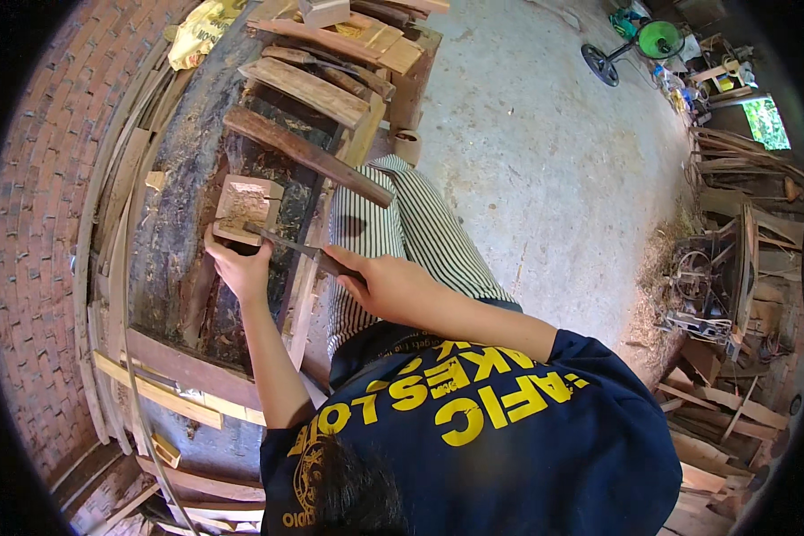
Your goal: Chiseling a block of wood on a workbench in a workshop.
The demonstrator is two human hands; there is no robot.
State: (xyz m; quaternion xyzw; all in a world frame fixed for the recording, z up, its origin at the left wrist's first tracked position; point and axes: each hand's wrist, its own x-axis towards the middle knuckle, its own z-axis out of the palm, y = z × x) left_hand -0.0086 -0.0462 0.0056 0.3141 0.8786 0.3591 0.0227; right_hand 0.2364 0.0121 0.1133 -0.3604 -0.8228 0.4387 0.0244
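Note:
A pale wooden block (267, 193) with a hollowed-out middle rests on the dark, worn workbench. My left hand (243, 268) grips its near end, the thumb beside the chisel's tip. In my right hand (391, 284) is a chisel (288, 244), its dark handle wrapped by my fingers. The metal blade slants leftward, and its end meets the block's near edge by the hollow. How deep the edge sits in the wood is hard to see. Just beyond the block lies a long brown wooden club (308, 156), jutting over the bench edge toward my striped trousers.
Several planks and offcuts (304, 87) are stacked on the far part of the bench (174, 223). A brick wall (40, 241) borders the left side. To the right spreads a concrete floor (527, 161), with a green fan (659, 40), a machine (701, 286) and scrap wood beyond.

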